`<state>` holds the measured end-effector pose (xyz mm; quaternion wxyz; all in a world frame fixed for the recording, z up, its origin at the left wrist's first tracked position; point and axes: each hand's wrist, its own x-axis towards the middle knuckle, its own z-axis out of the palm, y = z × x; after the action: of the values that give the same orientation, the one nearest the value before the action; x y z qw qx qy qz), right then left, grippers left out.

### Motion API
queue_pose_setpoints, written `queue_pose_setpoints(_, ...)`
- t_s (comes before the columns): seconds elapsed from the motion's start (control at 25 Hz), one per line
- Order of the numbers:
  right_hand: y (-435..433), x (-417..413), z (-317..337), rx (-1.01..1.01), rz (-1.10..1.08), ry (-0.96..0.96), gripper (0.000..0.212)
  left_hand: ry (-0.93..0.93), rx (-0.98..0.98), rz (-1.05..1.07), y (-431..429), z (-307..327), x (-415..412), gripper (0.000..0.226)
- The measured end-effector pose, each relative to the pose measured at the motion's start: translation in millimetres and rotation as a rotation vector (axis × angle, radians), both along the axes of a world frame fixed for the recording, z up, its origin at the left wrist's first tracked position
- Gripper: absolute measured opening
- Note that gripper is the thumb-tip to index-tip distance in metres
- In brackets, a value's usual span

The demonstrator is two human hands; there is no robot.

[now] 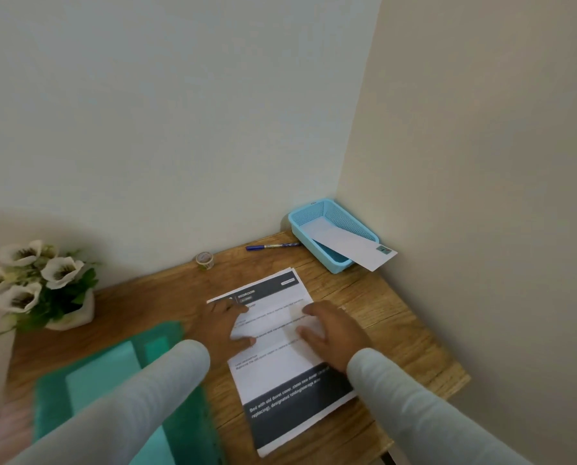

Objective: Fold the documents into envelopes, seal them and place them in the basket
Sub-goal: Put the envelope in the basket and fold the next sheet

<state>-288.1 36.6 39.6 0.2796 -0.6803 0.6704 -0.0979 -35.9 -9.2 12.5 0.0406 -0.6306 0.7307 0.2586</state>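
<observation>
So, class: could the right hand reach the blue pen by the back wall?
Probably yes. The right hand rests on the printed paper sheets; only flat paper and bare wooden tabletop lie between it and the blue pen. The light-blue mesh basket stands aside.

A wooden tabletop [397,330] set into a wall corner carries a small stack of printed documents [280,374] lying flat near its middle, the sheets slightly fanned at their far edge. Beyond the documents, toward the corner on the right, stands a light-blue mesh basket [295,219], with a blue pen [272,246] lying just left of it and a small roll of tape [204,260] further left by the wall. Left of the documents lies a translucent green folder [112,380], and beyond that a white pot of white flowers [75,317].
</observation>
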Motion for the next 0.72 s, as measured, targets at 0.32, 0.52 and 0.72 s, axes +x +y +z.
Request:
queue_pose_setpoints(0.32,17,47,-56,-0.114,0.666,0.319,0.082,-0.253,0.052,-0.141,14,-30,6,0.147)
queue_pose_setpoints(0.52,-16,43,-61,-0.097,0.692,0.375,0.079,-0.274,0.066,-0.147,13,-34,7,0.147)
queue_pose_setpoints(0.72,-72,44,-54,0.004,0.609,0.454,0.083,-0.285,0.054,-0.115,13,-37,6,0.147)
